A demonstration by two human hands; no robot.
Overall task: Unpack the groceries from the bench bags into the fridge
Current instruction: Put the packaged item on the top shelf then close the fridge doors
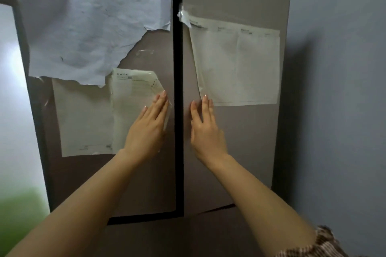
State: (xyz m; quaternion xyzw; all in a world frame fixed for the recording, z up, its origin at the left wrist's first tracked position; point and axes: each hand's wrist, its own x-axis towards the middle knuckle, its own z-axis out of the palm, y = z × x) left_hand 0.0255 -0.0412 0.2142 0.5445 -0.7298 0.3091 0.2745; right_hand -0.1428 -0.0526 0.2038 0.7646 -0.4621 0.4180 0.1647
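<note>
A tall grey-brown fridge fills the view, with a left door [135, 183] and a right door [246, 142] split by a dark vertical gap [178, 89]. Both doors look shut or nearly so. My left hand [149, 129] lies flat on the left door beside the gap, fingers straight, on a folded paper sheet. My right hand [205, 129] lies flat on the right door just across the gap, slightly blurred. Neither hand holds anything. No bags or groceries are in view.
Paper sheets are taped to the doors: a torn white one [87, 33] at upper left, a pale form [83, 121] below it, another form [238, 64] on the right door. A grey-blue wall [338, 89] stands close on the right. A lower door seam [144, 218] runs below.
</note>
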